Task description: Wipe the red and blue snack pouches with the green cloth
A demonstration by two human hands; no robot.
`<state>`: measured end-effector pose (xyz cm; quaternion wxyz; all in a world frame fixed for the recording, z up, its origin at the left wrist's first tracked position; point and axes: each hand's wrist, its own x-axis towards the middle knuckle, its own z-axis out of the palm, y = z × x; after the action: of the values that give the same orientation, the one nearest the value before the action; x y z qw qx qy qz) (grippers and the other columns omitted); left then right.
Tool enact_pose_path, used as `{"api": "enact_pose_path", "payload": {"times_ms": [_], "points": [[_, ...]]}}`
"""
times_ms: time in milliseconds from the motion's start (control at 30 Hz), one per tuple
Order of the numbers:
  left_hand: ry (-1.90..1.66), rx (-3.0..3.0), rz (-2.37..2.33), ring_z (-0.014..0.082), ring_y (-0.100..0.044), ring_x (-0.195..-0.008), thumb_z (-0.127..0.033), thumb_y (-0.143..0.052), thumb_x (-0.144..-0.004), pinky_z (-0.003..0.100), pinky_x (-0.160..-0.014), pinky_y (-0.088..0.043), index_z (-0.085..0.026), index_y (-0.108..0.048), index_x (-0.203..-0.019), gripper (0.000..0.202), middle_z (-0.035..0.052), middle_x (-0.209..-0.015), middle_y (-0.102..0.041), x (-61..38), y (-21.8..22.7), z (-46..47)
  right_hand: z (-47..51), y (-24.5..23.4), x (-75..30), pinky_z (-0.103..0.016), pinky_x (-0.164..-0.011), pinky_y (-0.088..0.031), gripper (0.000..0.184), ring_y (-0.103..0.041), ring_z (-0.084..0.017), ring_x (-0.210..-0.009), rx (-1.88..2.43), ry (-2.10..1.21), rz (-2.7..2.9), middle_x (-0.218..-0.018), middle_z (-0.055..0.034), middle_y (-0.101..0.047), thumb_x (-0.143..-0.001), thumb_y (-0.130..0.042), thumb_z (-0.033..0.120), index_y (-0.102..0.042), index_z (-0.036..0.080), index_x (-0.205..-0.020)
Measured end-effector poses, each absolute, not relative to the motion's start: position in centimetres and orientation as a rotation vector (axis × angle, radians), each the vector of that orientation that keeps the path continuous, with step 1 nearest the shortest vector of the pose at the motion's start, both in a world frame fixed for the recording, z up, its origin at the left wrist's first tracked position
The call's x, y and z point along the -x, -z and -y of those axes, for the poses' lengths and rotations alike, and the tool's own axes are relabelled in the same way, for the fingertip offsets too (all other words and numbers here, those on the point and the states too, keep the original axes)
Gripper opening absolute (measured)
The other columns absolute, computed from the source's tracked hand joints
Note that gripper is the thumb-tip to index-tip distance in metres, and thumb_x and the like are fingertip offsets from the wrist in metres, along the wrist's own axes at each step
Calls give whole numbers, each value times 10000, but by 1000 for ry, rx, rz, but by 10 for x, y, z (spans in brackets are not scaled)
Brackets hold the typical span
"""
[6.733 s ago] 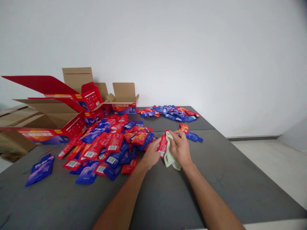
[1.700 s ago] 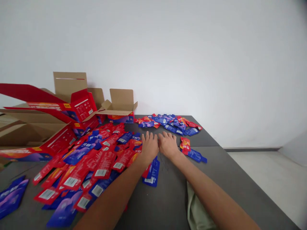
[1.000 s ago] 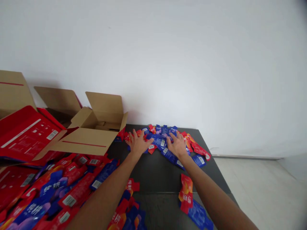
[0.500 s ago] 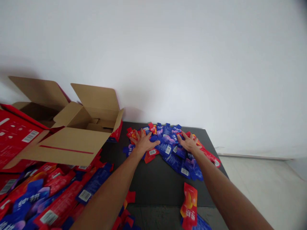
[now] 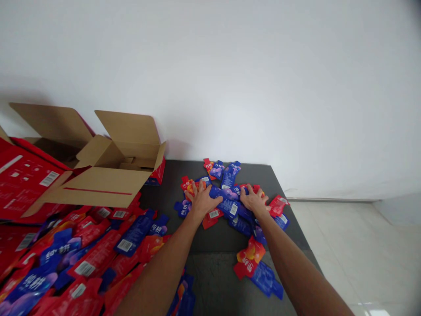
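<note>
My left hand (image 5: 203,202) lies on the left side of a loose pile of blue and red spouted pouches, fingers and thumb spread. On the right of the same pile rests my right hand (image 5: 255,202), palm down, its fingers apart and lightly bent over red pouches. Between the two hands lies a blue pouch (image 5: 226,204) with a white barcode label. A red pouch (image 5: 278,205) sits just right of my right hand. Farther back are blue pouches (image 5: 229,174) next to the wall. What lies under my palms is hidden.
Open cardboard boxes (image 5: 107,184) stand at the left with their flaps up. In front of them is a large heap of red and blue pouches (image 5: 95,263). A red-and-orange pouch (image 5: 250,255) and a blue pouch (image 5: 265,277) lie near the dark table's (image 5: 213,267) front.
Both hands have drawn pouches of the pile toward me, leaving a few behind by the wall. The camera view has also shifted slightly.
</note>
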<state>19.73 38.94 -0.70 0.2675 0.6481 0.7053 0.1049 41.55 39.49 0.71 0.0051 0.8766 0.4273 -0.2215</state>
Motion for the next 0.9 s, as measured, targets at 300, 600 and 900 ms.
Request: {"api": "enact_pose_path", "payload": {"times_ms": [300,600,900], "points": [[-267,-1855,-1771,417,34,-1505,-675,-650,-669,672,-1148,63,-303,-571,-1344,775,64,-1633,-237,-190,5,-334,-312,-15,-402,-765,-986,-206,644,-168,-460,-1417,-2796,754,-1290,-1596,-88,-202,-923,-190,687,-303,432,-1503],[-260,-1918,-1688,404,28,-1509,-647,-673,-638,653,-1159,71,-303,-581,-1300,751,41,-1641,-216,-194,3,-283,-240,-4,-405,-696,-1029,-210,656,-210,-442,-1410,-2828,696,-1248,-1554,-131,-268,-942,-170,664,-299,382,-1521],[-229,-1964,-1622,412,37,-1506,-648,-702,-609,672,-1153,54,-320,-584,-1303,777,32,-1638,-228,-194,8,-241,-182,-10,-405,-686,-1050,-205,586,-243,-402,-1420,-2706,641,-1388,-1546,-100,-331,-978,-160,572,-305,380,-1512]]}}
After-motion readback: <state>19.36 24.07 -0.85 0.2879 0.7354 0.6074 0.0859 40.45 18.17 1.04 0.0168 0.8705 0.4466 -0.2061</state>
